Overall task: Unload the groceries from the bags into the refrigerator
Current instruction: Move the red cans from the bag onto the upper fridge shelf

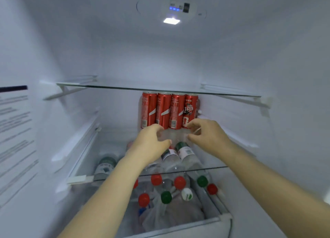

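While the left hand (151, 139) curls its fingers round one end of a clear pack (174, 136), just in front of the cans (169, 111), the right hand (203, 132) pinches the other end. What's inside it, nobody can tell. It looks light, soft, probably slippery film, so it is best held at both ends. Count them: four red cans in a row, and below the cans at least eight capped bottles (186, 153).

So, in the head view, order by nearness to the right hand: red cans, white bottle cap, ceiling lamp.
1. Red cans, just behind the right hand, which pinches a clear pack.
2. White bottle cap, lower, under the shelf.
3. Ceiling lamp, high above.
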`<state>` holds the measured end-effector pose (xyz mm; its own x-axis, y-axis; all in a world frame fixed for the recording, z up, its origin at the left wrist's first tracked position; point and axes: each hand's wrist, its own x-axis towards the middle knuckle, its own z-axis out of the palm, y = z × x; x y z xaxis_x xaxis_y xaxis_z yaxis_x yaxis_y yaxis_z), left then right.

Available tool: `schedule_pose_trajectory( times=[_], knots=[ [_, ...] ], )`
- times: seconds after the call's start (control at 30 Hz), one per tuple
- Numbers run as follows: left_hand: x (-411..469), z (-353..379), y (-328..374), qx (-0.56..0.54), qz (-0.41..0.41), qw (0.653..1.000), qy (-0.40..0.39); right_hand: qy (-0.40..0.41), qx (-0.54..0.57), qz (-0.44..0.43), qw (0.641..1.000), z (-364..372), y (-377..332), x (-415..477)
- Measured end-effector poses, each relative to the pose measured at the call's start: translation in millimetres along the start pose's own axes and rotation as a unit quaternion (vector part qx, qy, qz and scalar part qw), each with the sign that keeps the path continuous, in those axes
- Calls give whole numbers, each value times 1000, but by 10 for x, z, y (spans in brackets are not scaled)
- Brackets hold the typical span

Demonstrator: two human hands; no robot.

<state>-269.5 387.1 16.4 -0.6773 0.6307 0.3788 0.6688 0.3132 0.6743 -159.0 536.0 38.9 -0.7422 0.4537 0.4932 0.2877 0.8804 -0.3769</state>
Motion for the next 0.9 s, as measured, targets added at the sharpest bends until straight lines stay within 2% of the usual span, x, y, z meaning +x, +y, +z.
schedule_pose_trajectory(
  times=[0.2,0.43,0.67,0.9],
  knots=[
    [-368,19,256,15,130,991,-29,-33,-134,-1,990,-561,-210,-761],
    [-896,171,607,-10,256,965,-61,-44,-323,14,945,-1206,-371,-1697],
    [-1457,282,1234,-22,362,927,-95,-16,-362,28,932,-1897,-551,-2519],
    [-2254,295,2089,-88,449,881,-119,39,-408,61,910,-2599,-692,-3478]
  ],
)
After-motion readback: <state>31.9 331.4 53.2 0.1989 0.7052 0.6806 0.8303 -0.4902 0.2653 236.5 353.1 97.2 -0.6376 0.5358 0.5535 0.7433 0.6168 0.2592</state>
